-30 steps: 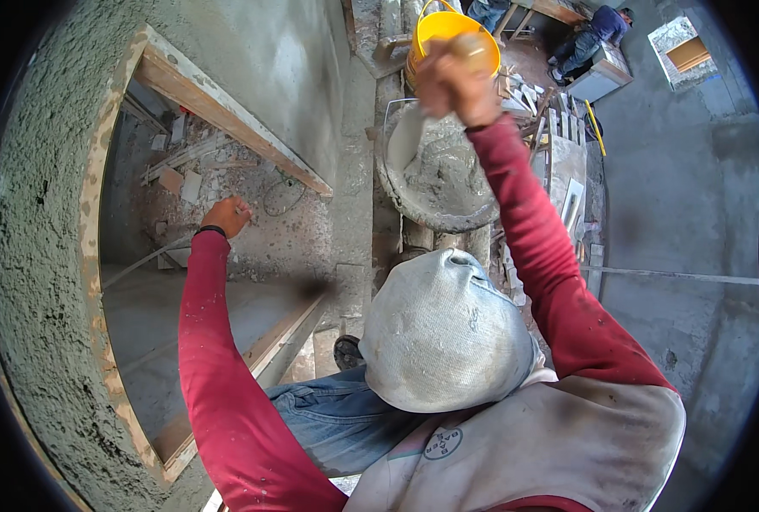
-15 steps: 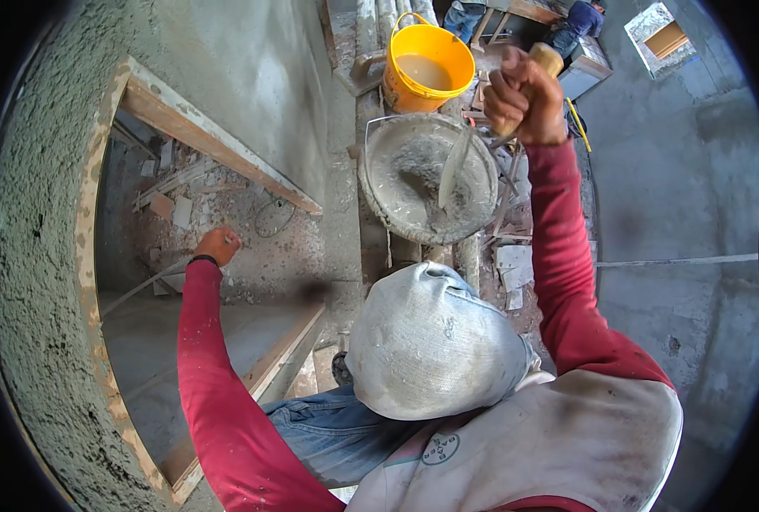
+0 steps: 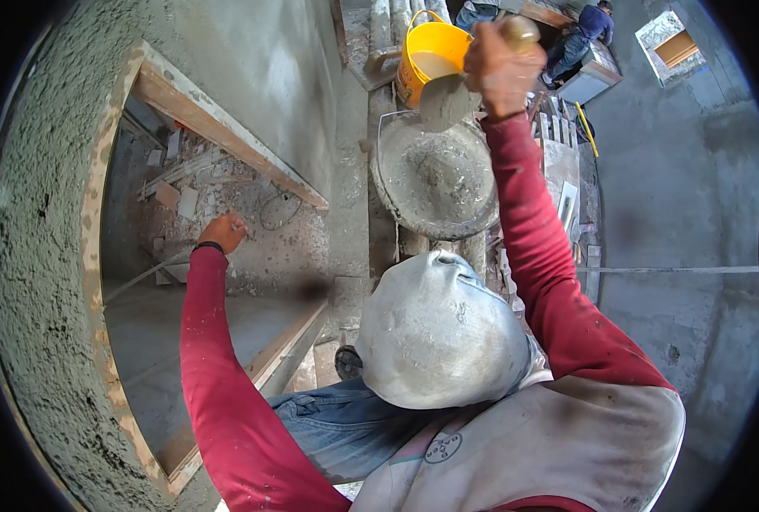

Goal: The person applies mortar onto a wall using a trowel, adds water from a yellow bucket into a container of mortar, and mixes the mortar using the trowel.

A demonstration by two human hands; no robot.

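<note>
Right hand (image 3: 501, 64) is up high now, fist clamped around the wooden handle of a trowel (image 3: 444, 101), blade loaded w/ a lump of grey mortar. Half a sec ago the blade was still down in the mix and the hand sat further right; now the trowel hangs just above the far rim of the round mortar pan (image 3: 437, 177), right in front of the yellow bucket (image 3: 426, 61). A sec ago that same hand was way up over the bucket, so it's gone down & back up w/ a load.

Left hand (image 3: 222, 232) is pressed vs the rough wall inside the wood-framed opening (image 3: 217, 128), fingers curled together, holding nothing afaict. Basically same spot as before, red sleeve stretched out the same way.

Pan sits on some planks btw the opening and the grey floor, mortar heaped in the middle. Bucket is just behind it, pale liquid inside. Another person (image 3: 580, 34) crouches well beyond the bucket, top of pic. Grey cap (image 3: 439, 333) fills the middle.
</note>
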